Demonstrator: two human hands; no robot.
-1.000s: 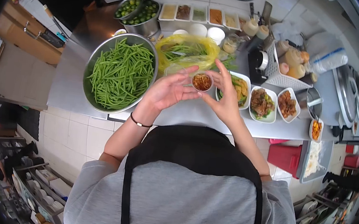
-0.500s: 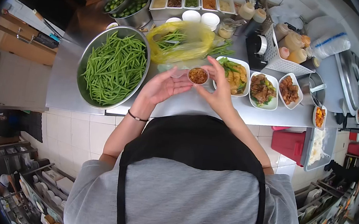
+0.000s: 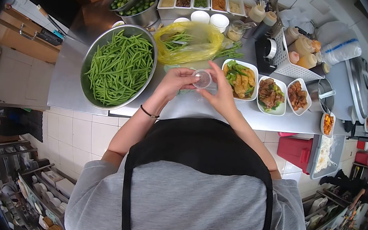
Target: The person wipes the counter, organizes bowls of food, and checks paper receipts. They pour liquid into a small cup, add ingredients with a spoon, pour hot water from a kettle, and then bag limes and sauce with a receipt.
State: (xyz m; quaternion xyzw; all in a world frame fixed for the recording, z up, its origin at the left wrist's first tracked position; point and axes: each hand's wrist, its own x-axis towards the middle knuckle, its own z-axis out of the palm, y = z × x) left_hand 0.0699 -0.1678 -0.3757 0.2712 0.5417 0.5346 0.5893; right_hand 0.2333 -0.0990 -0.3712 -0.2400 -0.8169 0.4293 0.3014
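Observation:
Above the steel counter's front part, a small round clear plastic cup [image 3: 202,79] is between my two hands. Its see-through face shows, and no brown filling is visible in it. My left hand [image 3: 179,81] has its fingers closed on the cup's left edge. On the other side, my right hand [image 3: 219,91] curves thumb and forefinger around the right rim. A large steel bowl of green beans [image 3: 118,71] stands to the left. Just beyond my hands lies a yellow plastic bag [image 3: 189,47] with green beans in it. A white bowl of food with greens [image 3: 241,80] sits beside my right hand.
More white dishes hold meat [image 3: 271,95], brown pieces [image 3: 298,96] and orange cubes [image 3: 327,124]. Behind are condiment trays [image 3: 200,1], white cups [image 3: 218,21], green limes [image 3: 140,3] and a white basket [image 3: 297,59] of bottles. A red bin [image 3: 294,148] stands below right.
Brown-red flakes showed in the cup in my right hand; now a clear round face shows there. My left hand went from open-palmed to closed on its edge.

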